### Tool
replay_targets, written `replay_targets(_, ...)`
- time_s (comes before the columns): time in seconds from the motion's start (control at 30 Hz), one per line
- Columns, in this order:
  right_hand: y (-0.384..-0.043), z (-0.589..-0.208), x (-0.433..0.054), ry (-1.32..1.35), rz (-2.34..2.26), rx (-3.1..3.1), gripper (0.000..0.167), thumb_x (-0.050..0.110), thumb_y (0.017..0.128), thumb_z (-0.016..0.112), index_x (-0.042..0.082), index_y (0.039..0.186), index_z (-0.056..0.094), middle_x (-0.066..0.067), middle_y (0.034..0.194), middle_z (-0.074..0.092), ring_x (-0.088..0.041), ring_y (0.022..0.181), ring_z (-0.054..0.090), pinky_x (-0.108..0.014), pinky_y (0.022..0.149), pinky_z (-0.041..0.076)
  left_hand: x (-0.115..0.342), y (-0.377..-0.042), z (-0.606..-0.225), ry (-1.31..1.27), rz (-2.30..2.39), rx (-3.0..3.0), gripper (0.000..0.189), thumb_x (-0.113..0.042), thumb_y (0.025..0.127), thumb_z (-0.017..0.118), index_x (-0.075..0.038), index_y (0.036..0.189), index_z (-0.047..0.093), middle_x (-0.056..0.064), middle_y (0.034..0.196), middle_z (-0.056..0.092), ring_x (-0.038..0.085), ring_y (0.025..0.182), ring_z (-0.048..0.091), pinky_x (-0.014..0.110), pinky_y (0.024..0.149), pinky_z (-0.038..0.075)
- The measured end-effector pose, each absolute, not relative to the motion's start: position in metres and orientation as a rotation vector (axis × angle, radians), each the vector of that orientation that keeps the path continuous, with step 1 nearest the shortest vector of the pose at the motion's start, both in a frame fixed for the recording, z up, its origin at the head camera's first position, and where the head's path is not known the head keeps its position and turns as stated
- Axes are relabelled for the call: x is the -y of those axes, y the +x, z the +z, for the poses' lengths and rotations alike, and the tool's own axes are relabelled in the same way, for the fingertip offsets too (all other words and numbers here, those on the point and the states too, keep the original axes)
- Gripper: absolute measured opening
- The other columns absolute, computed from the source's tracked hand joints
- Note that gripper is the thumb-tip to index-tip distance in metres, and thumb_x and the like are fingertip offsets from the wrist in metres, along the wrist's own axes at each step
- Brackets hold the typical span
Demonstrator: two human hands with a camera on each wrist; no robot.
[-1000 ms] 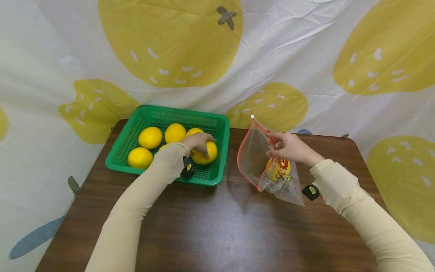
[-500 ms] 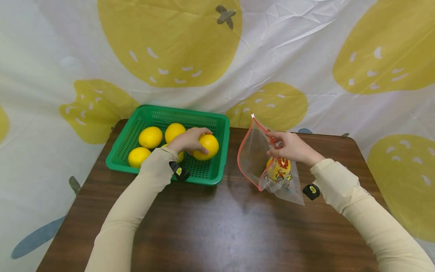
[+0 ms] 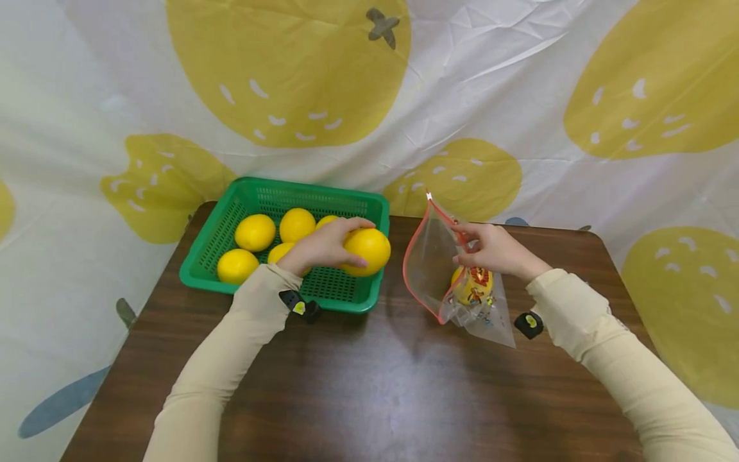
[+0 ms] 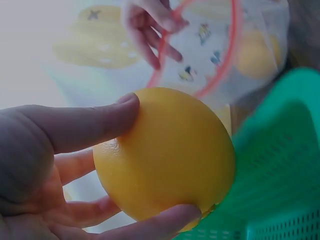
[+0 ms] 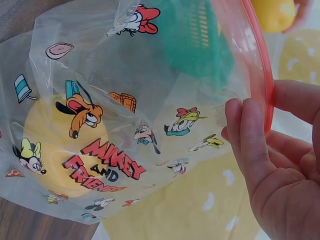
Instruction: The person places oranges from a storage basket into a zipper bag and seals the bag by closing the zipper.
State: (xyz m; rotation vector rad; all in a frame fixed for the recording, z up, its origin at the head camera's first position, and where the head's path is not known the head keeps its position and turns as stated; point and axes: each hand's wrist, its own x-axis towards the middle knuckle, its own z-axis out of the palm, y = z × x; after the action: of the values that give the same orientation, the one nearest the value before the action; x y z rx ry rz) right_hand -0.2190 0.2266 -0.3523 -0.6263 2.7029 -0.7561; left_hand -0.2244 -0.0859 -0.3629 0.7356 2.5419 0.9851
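Observation:
My left hand grips a smooth round yellow citrus fruit, thumb on one side and fingers on the other. It is above the right side of a green plastic basket, where several more yellow fruits lie. My right hand pinches the red-edged rim of a clear zip bag between thumb and fingers. The bag's mouth gapes toward the basket. Inside it lies one yellow fruit, seen through cartoon prints and red lettering in the right wrist view.
A dark brown wooden table bears the basket and bag. Behind it hangs a white cloth printed with large yellow fruits. A white slider sits at the bag's upper corner.
My left hand has lifted the citrus fruit from among the others and carried it rightward to the basket's right edge. My right hand and the bag have stayed nearly still.

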Motion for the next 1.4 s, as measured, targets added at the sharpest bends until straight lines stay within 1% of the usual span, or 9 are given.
replay_targets(0.1, -0.219, -0.353, -0.226, -0.607, -0.749, -2.696, 0.063, 0.019, 0.082, 0.066, 0.004, 0.137, 0.039, -0.02, 0.119, 0.055, -0.031, 0.104, 0.056, -0.041, 0.074, 0.05, 0.081, -0.219, -0.359, 0.776, 1.032, -2.537, 0.066, -0.02, 0.076, 0.073, -0.011, 0.135, 0.042, 0.011, 0.131, 0.047, 0.026, 0.107, 0.048, 0.036, 0.083, 0.045)
replay_targets(0.17, -0.218, -0.352, -0.226, -0.599, -0.747, -2.693, 0.064, 0.02, 0.082, 0.066, 0.004, 0.137, 0.038, -0.021, 0.12, 0.054, -0.032, 0.103, 0.056, -0.041, 0.075, 0.05, 0.077, -0.216, -0.356, 0.78, 1.09, -2.503, 0.067, -0.02, 0.077, 0.073, -0.012, 0.135, 0.042, 0.011, 0.132, 0.045, 0.025, 0.107, 0.048, 0.034, 0.079, 0.049)
replay_targets(0.3, -0.217, -0.352, -0.225, -0.584, -0.742, -2.693, 0.064, 0.02, 0.082, 0.066, 0.005, 0.137, 0.038, -0.022, 0.121, 0.054, -0.032, 0.102, 0.057, -0.041, 0.075, 0.051, 0.065, -0.209, -0.353, 0.723, 1.275, -2.354, 0.068, -0.019, 0.078, 0.072, -0.016, 0.136, 0.039, 0.01, 0.134, 0.039, 0.028, 0.097, 0.054, 0.032, 0.064, 0.053)
replay_targets(0.4, -0.217, -0.352, -0.224, -0.578, -0.738, -2.692, 0.065, 0.02, 0.082, 0.066, 0.004, 0.137, 0.038, -0.022, 0.122, 0.053, -0.033, 0.102, 0.057, -0.042, 0.077, 0.051, 0.053, -0.204, -0.353, 0.683, 1.394, -2.246, 0.067, -0.018, 0.078, 0.072, -0.019, 0.136, 0.039, 0.007, 0.133, 0.038, 0.03, 0.088, 0.058, 0.036, 0.062, 0.053)
replay_targets(0.63, -0.218, -0.354, -0.224, -0.602, -0.743, -2.69, 0.062, 0.014, 0.081, 0.064, 0.001, 0.136, 0.039, -0.024, 0.124, 0.051, -0.036, 0.103, 0.056, -0.045, 0.079, 0.05, 0.019, -0.199, -0.369, 0.663, 1.553, -2.071, 0.066, -0.014, 0.08, 0.069, -0.019, 0.137, 0.036, 0.007, 0.133, 0.039, 0.031, 0.097, 0.056, 0.034, 0.063, 0.054)
replay_targets(0.87, -0.218, -0.352, -0.224, -0.598, -0.72, -2.706, 0.062, 0.01, 0.08, 0.064, 0.0, 0.136, 0.039, -0.026, 0.12, 0.053, -0.037, 0.099, 0.058, -0.043, 0.076, 0.052, 0.001, -0.2, -0.387, 0.717, 1.46, -2.157, 0.066, -0.016, 0.081, 0.069, -0.011, 0.138, 0.036, 0.01, 0.13, 0.043, 0.027, 0.103, 0.051, 0.033, 0.061, 0.054)
replay_targets(0.93, -0.218, -0.351, -0.224, -0.602, -0.714, -2.707, 0.062, 0.012, 0.081, 0.065, 0.001, 0.136, 0.039, -0.025, 0.12, 0.053, -0.037, 0.101, 0.057, -0.043, 0.076, 0.051, 0.0, -0.201, -0.39, 0.749, 1.375, -2.251, 0.066, -0.018, 0.08, 0.07, -0.011, 0.137, 0.038, 0.011, 0.13, 0.044, 0.026, 0.103, 0.05, 0.031, 0.062, 0.054)
replay_targets(1.17, -0.22, -0.351, -0.225, -0.627, -0.705, -2.711, 0.061, 0.013, 0.081, 0.066, 0.002, 0.135, 0.04, -0.025, 0.121, 0.053, -0.033, 0.097, 0.059, -0.04, 0.072, 0.052, -0.006, -0.202, -0.393, 0.812, 1.038, -2.519, 0.066, -0.026, 0.079, 0.07, -0.012, 0.136, 0.04, 0.012, 0.123, 0.049, 0.023, 0.107, 0.045, 0.033, 0.083, 0.044)
replay_targets(1.4, -0.22, -0.35, -0.224, -0.617, -0.713, -2.696, 0.062, 0.012, 0.08, 0.066, 0.003, 0.136, 0.041, -0.025, 0.122, 0.053, -0.034, 0.096, 0.06, -0.04, 0.073, 0.052, -0.012, -0.199, -0.392, 0.813, 0.867, -2.575, 0.066, -0.027, 0.079, 0.07, -0.011, 0.136, 0.041, 0.011, 0.119, 0.051, 0.022, 0.104, 0.045, 0.031, 0.082, 0.043)
